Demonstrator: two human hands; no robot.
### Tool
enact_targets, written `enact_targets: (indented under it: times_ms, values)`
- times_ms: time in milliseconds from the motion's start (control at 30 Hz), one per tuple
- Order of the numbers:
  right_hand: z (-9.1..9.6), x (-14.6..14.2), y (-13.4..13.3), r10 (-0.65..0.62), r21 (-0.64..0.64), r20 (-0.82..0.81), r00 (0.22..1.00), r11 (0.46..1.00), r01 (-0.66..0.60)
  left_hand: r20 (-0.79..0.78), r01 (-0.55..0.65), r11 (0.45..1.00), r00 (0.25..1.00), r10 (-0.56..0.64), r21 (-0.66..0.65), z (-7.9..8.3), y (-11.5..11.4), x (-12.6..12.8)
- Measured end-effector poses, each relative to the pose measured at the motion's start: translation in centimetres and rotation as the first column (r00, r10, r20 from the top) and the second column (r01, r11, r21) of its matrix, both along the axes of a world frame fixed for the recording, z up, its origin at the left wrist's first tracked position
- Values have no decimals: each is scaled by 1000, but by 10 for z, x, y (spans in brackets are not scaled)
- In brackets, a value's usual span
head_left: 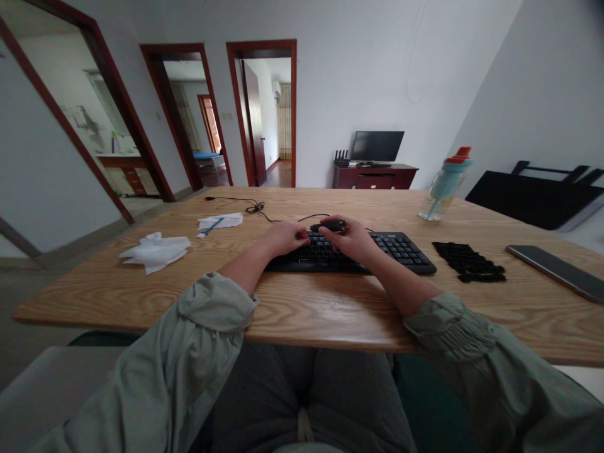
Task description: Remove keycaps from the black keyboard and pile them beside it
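A black keyboard (352,266) lies in front of me near the table's front edge, with its number pad at the right end. My left hand (287,238) is over the keyboard's left part, fingers closed in a pinch; what is between them, if anything, is too small to tell. My right hand (352,238) is closed around a dark, rounded object (329,225) just above the keys; its kind is unclear. Several loose black keycaps (467,259) lie in rows to the keyboard's right. The keyboard's middle keys are partly hidden by my hands.
Left of the keyboard are a crumpled white tissue (155,250) and a blue brush-like stick (212,225) on another tissue (231,219). A coiled black cable (255,206) lies behind. A water bottle (441,189) stands back right; a phone (559,269) rests at far right.
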State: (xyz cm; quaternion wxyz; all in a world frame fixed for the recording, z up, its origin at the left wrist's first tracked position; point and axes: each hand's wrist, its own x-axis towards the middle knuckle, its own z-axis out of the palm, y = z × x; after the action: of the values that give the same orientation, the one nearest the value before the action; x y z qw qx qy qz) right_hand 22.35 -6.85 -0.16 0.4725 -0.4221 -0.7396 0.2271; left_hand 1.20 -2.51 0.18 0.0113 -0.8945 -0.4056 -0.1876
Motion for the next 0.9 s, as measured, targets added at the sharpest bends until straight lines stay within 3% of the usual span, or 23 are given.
enact_targets:
  times_ms: [200, 467, 733, 900]
  values:
    - [1, -2, -3, -2, -76, -27, 1000, 997, 0, -130, 0, 997, 991, 9, 72, 6, -11, 7]
    - [2, -3, -7, -43, 77, 126, 991, 996, 33, -174, 23, 995, 985, -6, 100, 0, -13, 11]
    - [9, -1, -19, 109, 93, 233, 966, 987, -133, -45, 62, 985, 997, -70, -161, 5, -5, -7]
    - [10, 0, -21, 155, 53, 268, 951, 983, -175, -10, 15, 980, 1000, -17, -201, 9, -9, -10]
